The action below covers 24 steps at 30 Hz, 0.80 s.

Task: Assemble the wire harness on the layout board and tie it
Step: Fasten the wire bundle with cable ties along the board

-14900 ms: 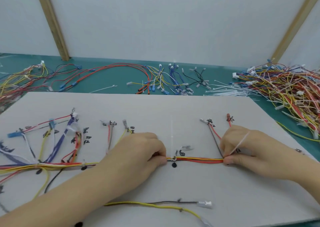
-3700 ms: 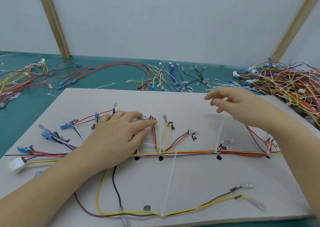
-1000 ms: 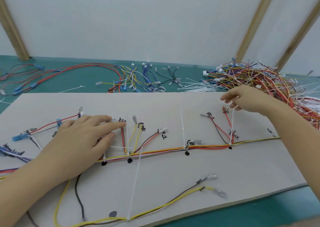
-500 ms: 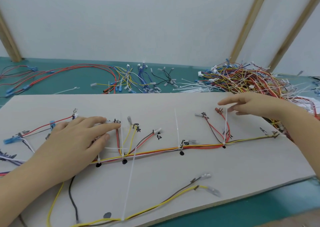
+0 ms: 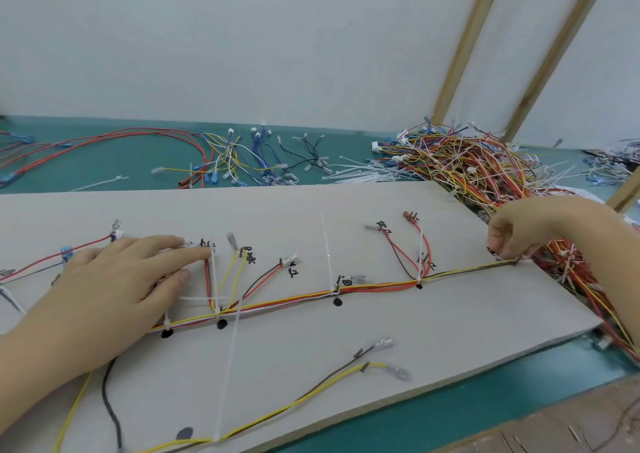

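The wire harness (image 5: 367,284) lies along the middle of the grey layout board (image 5: 433,317), its bundled red, yellow, orange and white wires running from left to right, with short branches fanning toward the far side beside black handwritten marks. White cable ties (image 5: 325,244) cross the bundle at several points, their long tails sticking out uncut, and black dots (image 5: 337,302) sit just near of the bundle. The left hand (image 5: 114,286) lies flat and released on the left part of the harness, fingers spread, pressing the wires to the board. The right hand (image 5: 530,227) is at the board's right edge, its grip pinched on the harness's right end where yellow and dark wires finish. A separate yellow and dark wire pair (image 5: 311,388) curves across the near part of the board. On the green surface (image 5: 104,168) beyond lie loose wires (image 5: 242,158), spare ties (image 5: 360,175) and, at far right, a tangled pile of wires (image 5: 478,165).
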Tool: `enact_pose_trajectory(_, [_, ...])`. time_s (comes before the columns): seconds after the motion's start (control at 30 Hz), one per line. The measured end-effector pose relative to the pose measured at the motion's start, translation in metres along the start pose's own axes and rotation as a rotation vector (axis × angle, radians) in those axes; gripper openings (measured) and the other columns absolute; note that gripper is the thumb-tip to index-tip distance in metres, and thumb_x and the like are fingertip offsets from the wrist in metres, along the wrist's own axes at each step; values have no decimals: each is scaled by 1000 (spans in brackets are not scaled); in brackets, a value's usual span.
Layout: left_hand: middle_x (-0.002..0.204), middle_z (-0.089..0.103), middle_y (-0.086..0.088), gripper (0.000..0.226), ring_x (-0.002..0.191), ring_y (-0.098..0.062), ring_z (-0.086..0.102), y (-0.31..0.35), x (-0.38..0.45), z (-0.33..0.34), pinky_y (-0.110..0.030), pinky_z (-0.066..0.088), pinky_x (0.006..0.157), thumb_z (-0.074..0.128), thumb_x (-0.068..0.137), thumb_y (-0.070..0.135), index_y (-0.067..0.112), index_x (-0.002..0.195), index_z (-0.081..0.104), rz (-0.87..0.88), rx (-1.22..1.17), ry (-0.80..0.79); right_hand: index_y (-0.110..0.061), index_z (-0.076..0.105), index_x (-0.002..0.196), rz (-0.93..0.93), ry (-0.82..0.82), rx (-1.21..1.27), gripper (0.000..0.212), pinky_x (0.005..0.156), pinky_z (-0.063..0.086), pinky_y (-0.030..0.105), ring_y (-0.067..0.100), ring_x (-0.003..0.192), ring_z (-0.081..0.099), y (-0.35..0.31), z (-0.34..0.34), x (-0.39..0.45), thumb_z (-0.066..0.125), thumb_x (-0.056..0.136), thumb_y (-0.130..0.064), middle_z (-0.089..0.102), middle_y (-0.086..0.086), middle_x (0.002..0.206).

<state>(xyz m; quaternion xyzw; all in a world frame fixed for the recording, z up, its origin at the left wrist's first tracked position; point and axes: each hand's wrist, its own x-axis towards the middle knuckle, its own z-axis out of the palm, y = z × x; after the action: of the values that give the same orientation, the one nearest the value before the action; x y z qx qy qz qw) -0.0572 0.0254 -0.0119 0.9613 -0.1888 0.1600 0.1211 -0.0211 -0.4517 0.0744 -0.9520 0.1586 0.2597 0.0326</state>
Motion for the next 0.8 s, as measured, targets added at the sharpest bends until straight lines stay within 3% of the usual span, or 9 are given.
enact_pose_trajectory(0.1, [111,64,9,41,95,-27,62,1,0,-1,-47,45,72,21,87,47,51,120,44,-10,10,-10,-17,64,86,-75,75,25,10,58,49,20,16,73,63,-11,1,-2,60,86,-8,68,6,86])
enact_pose_trajectory(0.23, [112,64,9,44,97,-27,61,2,0,-3,-48,44,74,21,85,48,51,115,53,-34,1,-38,-22,63,92,-347,404,361,14,63,47,21,12,78,62,-47,11,0,49,94,-22,66,-4,85])
enact_pose_trajectory(0.3, [114,63,10,47,100,-25,59,2,1,-4,-47,42,77,18,84,50,52,116,54,-49,-10,-56,-20,64,95,-376,477,383,18,63,46,23,8,76,60,-69,14,4,49,94,-28,64,-9,84])
enact_pose_trajectory(0.37, [116,61,12,49,104,-24,57,2,1,-6,-46,41,79,16,82,52,54,116,52,-64,-30,-66,-14,65,96,-322,456,276,25,63,47,25,10,73,58,-88,13,9,48,94,-32,62,-8,81])
enact_pose_trajectory(0.47, [118,59,15,50,108,-20,55,5,1,-8,-43,38,80,14,81,54,56,115,50,-79,-47,-77,-3,66,94,-162,359,234,32,70,55,34,26,82,65,-107,5,15,53,91,-32,66,11,87])
enact_pose_trajectory(0.63, [120,58,16,48,109,-19,53,6,1,-9,-42,36,83,12,80,55,60,114,45,-74,-81,-79,-5,58,69,-22,243,154,28,62,54,32,22,76,62,-120,-8,12,65,85,-27,62,6,72])
enact_pose_trajectory(0.8, [120,58,16,50,110,-19,54,5,1,-8,-40,34,82,11,80,55,60,115,46,-74,-67,-101,1,57,81,-22,308,52,18,71,57,40,30,86,64,-128,-2,16,56,89,-15,64,16,87])
